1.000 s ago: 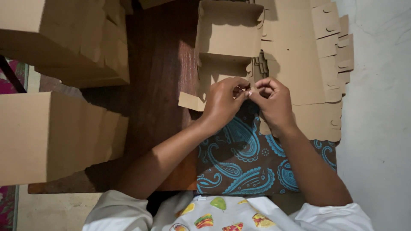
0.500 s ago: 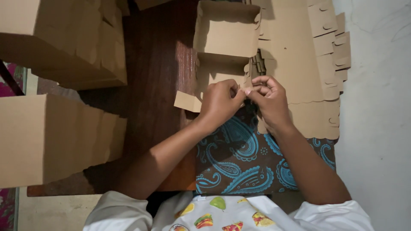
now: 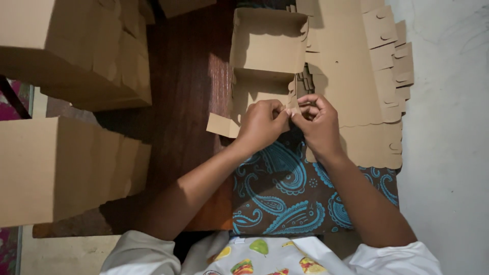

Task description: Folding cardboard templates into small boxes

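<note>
Stacked cardboard boxes (image 3: 71,51) at far left, unmoved on the dark table (image 3: 188,91). Left hand (image 3: 262,125) and right hand (image 3: 318,122) still pinching one flap of the half-folded box (image 3: 267,48), fingertips now pressed closer together. Flat blanks (image 3: 372,86) rightward.

Big boxes (image 3: 71,102) are crowding the left, leaving a bare strip of table (image 3: 188,102) running far to near. A flat stack (image 3: 367,86) is filling the right, and the half-built box (image 3: 267,56) is blocking the far middle.
</note>
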